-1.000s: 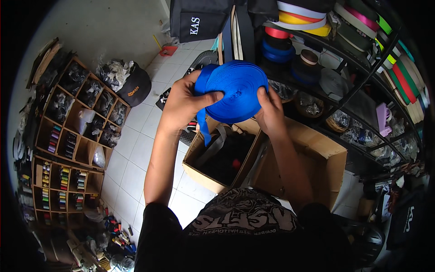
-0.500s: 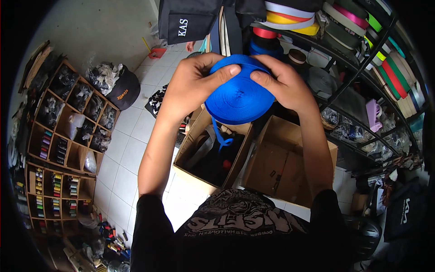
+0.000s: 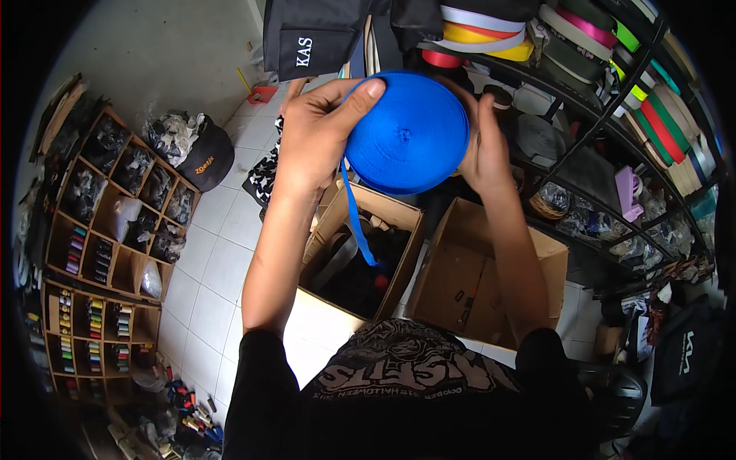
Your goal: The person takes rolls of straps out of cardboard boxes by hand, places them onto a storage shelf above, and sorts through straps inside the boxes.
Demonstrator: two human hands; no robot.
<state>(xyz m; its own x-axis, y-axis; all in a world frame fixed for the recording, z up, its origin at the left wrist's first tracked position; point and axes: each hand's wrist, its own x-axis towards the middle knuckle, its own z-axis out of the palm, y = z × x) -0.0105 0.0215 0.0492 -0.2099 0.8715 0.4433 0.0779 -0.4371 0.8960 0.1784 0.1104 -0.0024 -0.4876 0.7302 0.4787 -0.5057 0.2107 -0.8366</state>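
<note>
White square tiles make up the floor (image 3: 201, 303); two cardboard boxes stand on it, the left one (image 3: 400, 264) holding dark material. Held in the air is a vivid blue roll of webbing (image 3: 410, 142), a flat disc of fine concentric ridges. The left hand (image 3: 322, 126) clamps its edge, thumb on the face; the right hand (image 3: 484, 149) is spread, thumb clear, fingertips hidden behind. A narrow loose end (image 3: 355, 218) dangles.

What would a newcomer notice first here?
The bright blue roll of webbing at upper centre, gripped by the left hand with the right hand at its edge, its loose end dangling over a cardboard box. Next come multicoloured rolls, upper right, and thread spools, lower left.
</note>
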